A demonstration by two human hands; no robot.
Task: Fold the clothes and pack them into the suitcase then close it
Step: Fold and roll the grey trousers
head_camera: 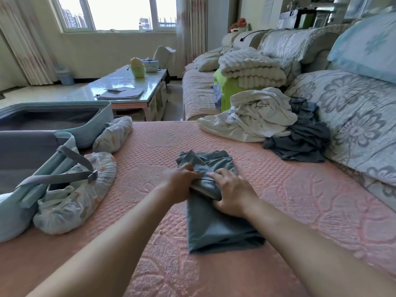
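both hands work at the middle of a slate grey-blue, smooth fabric garment (214, 228) that lies partly folded on the pink quilted cover (300, 200) of what looks like a wide sofa seat, though the wide-angle view makes that hard to confirm. the left hand (182, 181) has its fingers curled over a bunched fold of the garment, and the right hand (233, 194) grips the same raised fold from the other side, fingers on top and thumb low against the cloth. the near half of the garment lies flat and squared towards the person, while the far end is crumpled. to the left, an open pale teal hard-shell suitcase (107, 113) with a grey lining rests on the cover, its grey buckled straps (70, 176) hanging loose over the near edge. two white patterned elastic covers (85, 189) sit at its corners, touching the shell. well apart to the right, a rumpled heap of white cloth (257, 118) lies against a dark grey crumpled garment pile (304, 140), both beside a floral grey-and-white cushion (353, 125). beyond the suitcase stands a glossy glass-topped surface (128, 86).
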